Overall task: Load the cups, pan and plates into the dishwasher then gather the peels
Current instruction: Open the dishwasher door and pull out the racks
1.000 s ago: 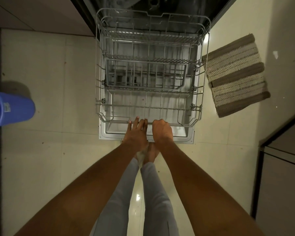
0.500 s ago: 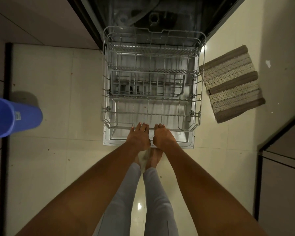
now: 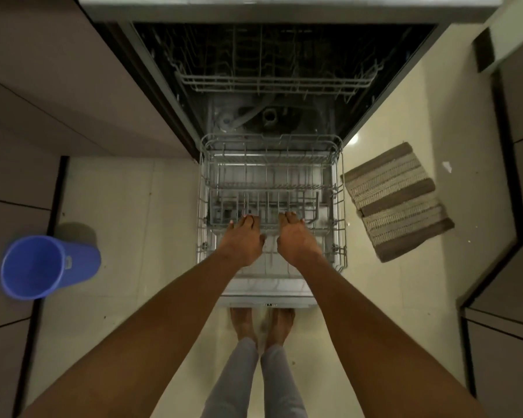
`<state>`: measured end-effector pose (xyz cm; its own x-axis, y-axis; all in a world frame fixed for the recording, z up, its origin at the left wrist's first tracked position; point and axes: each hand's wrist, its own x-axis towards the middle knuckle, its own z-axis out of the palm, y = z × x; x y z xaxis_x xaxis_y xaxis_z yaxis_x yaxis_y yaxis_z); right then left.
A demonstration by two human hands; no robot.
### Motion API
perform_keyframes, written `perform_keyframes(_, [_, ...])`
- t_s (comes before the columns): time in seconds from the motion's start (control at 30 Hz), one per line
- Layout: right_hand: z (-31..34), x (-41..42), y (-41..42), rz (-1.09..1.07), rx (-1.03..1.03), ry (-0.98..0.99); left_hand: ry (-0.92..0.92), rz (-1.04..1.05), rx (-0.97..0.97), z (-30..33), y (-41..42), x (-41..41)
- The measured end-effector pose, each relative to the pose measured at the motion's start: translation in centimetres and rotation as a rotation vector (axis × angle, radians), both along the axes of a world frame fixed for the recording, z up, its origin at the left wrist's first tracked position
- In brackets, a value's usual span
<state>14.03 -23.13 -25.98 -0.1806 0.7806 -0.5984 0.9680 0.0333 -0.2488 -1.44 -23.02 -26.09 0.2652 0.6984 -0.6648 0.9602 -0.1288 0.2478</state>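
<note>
The dishwasher (image 3: 284, 116) stands open in front of me. Its empty lower wire rack (image 3: 340, 206) is pulled out over the lowered door (image 3: 269, 292). An upper rack (image 3: 272, 79) sits inside the dark tub. My left hand (image 3: 242, 240) and my right hand (image 3: 296, 238) hover side by side above the lower rack, palms down, fingers fairly straight and holding nothing. No cups, pan, plates or peels are in view.
A blue plastic bucket (image 3: 43, 267) stands on the floor at the left. A striped brown mat (image 3: 396, 202) lies to the right of the rack. Cabinets (image 3: 58, 101) flank the dishwasher on both sides. My bare feet (image 3: 261, 325) stand just behind the door's edge.
Both hands have let go of the rack's front rim and risen above it. My view has lifted, bringing the tub and the upper rack into sight.
</note>
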Motion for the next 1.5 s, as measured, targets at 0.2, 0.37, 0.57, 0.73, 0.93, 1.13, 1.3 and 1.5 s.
perform_keyframes(0.2, [3.1, 1.1, 6.8, 0.049, 0.161, -0.029, 0.007, -0.051, 0.184, 3.0, 7.2, 0.7])
perform_keyframes(0.37, [3.8, 1.8, 12.4, 0.091, 0.249, -0.078, 0.026, -0.085, 0.308, 3.9, 12.7, 1.2])
perform_keyframes(0.57, [3.8, 1.6, 19.0, 0.096, 0.298, -0.195, 0.066, -0.085, 0.452, 3.4, 19.0, 1.2])
perform_keyframes(0.73, [3.3, 1.4, 23.4, 0.075, 0.474, -0.150, 0.019, -0.071, 0.613, 3.7, 23.3, 1.4])
perform_keyframes(0.93, [3.3, 1.8, 27.9, 0.061, 0.550, -0.093, 0.055, -0.037, 0.700, 3.1, 27.0, 0.5])
perform_keyframes(1.13, [2.4, 0.8, 28.9, -0.007, 0.555, -0.104, 0.047, -0.003, 0.692, 3.4, 28.9, 0.8])
perform_keyframes(1.3, [2.7, 1.3, 28.5, 0.003, 0.582, -0.056, 0.087, -0.020, 0.586, 4.0, 30.8, 0.8])
perform_keyframes(1.5, [3.5, 1.0, 28.6, -0.030, 0.567, -0.098, 0.123, 0.005, 0.568, 4.4, 30.8, 1.1])
